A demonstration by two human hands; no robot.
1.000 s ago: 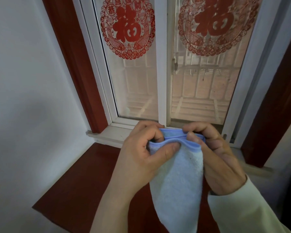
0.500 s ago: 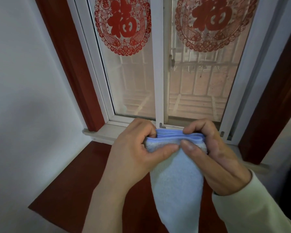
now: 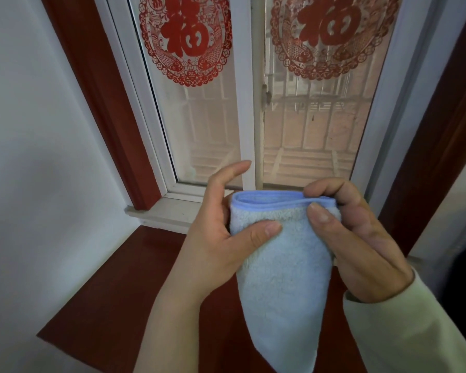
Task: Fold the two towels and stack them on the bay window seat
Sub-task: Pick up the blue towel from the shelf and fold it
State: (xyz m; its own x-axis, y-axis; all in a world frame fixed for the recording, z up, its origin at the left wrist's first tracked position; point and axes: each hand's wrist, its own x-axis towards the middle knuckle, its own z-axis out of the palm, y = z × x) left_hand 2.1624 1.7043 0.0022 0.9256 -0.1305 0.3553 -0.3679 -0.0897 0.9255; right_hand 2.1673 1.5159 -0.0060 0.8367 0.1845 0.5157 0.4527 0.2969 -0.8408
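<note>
A light blue towel (image 3: 283, 270) with a darker blue hem hangs folded in front of me, above the dark red bay window seat (image 3: 124, 286). My left hand (image 3: 218, 238) holds its upper left corner, thumb pressed on the front, index finger lifted and pointing up. My right hand (image 3: 355, 238) pinches the upper right corner between thumb and fingers. The towel's lower end tapers down toward the bottom of the view. Only one towel is in sight.
A white-framed window (image 3: 248, 103) with two red paper-cut decorations (image 3: 186, 36) stands behind the seat. A white wall (image 3: 33, 157) borders the left, dark red trim (image 3: 436, 157) the right. A pale sill ledge (image 3: 167, 211) runs along the seat's back.
My hands have moved slightly apart, spreading the towel's top hem wider. My left index finger has lifted off the towel and now points up.
</note>
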